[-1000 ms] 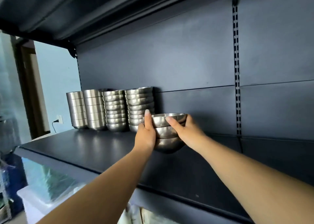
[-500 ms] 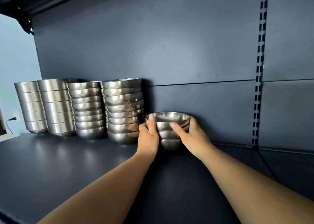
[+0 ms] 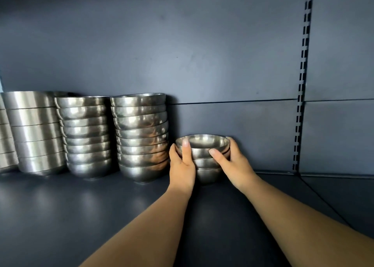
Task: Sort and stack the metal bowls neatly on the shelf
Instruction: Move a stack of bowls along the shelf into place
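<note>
A short stack of three metal bowls stands on the dark shelf, close to the back wall. My left hand grips its left side with the thumb over the top rim. My right hand grips its right side, fingers wrapped behind. Left of it stands a tall stack of round bowls, then a second similar stack, then stacks of straight-sided bowls reaching the left edge of the view.
The dark back panel rises right behind the stacks. A slotted metal upright runs down the panel on the right. Bare shelf surface lies to the right of the short stack and in front of the row.
Both hands have carried the short stack back and down onto the shelf beside the tall stack. The view has closed in on the shelf.
</note>
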Motion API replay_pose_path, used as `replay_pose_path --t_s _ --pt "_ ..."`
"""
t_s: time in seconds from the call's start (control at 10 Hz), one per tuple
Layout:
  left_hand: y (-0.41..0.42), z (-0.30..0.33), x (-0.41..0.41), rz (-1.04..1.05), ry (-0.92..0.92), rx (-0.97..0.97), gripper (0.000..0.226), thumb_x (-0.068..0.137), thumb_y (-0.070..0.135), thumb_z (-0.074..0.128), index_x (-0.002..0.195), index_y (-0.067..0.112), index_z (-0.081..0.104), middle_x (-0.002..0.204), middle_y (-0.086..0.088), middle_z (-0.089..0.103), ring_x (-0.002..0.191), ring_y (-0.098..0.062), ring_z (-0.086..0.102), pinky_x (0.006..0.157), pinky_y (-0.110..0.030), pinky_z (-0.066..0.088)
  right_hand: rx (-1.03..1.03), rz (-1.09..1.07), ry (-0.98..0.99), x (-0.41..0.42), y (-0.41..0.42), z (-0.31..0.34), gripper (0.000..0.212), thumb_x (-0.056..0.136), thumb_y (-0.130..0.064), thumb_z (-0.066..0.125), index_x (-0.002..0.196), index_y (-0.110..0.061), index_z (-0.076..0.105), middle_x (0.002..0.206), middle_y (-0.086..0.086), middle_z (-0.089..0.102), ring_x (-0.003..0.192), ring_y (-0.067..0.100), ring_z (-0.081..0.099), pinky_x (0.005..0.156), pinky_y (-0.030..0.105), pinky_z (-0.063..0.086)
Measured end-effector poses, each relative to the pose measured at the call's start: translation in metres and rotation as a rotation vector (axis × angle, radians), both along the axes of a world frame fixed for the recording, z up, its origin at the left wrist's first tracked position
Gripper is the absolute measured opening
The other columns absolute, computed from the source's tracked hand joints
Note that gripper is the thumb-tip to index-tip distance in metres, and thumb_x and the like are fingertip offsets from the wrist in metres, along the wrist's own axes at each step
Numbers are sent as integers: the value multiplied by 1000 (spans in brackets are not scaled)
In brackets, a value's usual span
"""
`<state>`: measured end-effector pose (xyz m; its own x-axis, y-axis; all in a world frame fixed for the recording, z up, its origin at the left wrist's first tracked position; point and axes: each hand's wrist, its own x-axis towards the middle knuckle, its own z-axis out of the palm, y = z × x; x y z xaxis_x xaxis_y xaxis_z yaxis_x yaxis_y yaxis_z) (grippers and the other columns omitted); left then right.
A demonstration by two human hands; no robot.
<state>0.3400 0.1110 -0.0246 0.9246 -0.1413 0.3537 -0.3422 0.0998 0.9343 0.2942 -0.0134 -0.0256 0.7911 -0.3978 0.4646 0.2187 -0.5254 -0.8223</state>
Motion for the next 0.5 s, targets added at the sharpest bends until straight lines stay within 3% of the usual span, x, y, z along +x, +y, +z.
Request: replay_pose_path --t_s 0.1,0.2,0.3,0.4,0.5 --pt "1 -2 5 -21 -1 14 64 91 53 30 142 14 30 145 -6 40 133 -19 36 104 -24 23 23 -18 0 -2 3 1 58 63 -62 55 114 -36 48 98 -14 61 100 10 57 82 20 43" --pt "0 1 6 -39 30 16 70 92 54 28 145 10 25 151 -8 32 139 -21 27 110 -27 17 45 -33 37 -9 9 5 41 65 -63 55 101 -43 49 98 -24 60 103 5 56 75 10 38" --pt "4 2 0 -80 60 38 76 90 58 24 148 9 18 156 -8 20 143 -22 17 114 -32 9 86 -76 107 -20 15 6 96 56 -77 49 140 -35 27 142 -7 42 132 17 37 108 35 32" --pt "15 -1 -5 -175 105 73 74 92 57 25 149 12 9 158 -4 11 145 -21 11 115 -34 6 120 -155 125 -41 27 4 96 65 -76 46 145 -29 22 150 -4 31 137 17 30 111 32 22" --pt "38 -8 -17 -231 33 148 67 96 46 29 148 9 8 158 -5 10 145 -19 9 114 -29 6 10 -290 165 -70 41 6 61 79 -67 39 120 -26 57 127 -5 56 116 15 49 93 28 35"
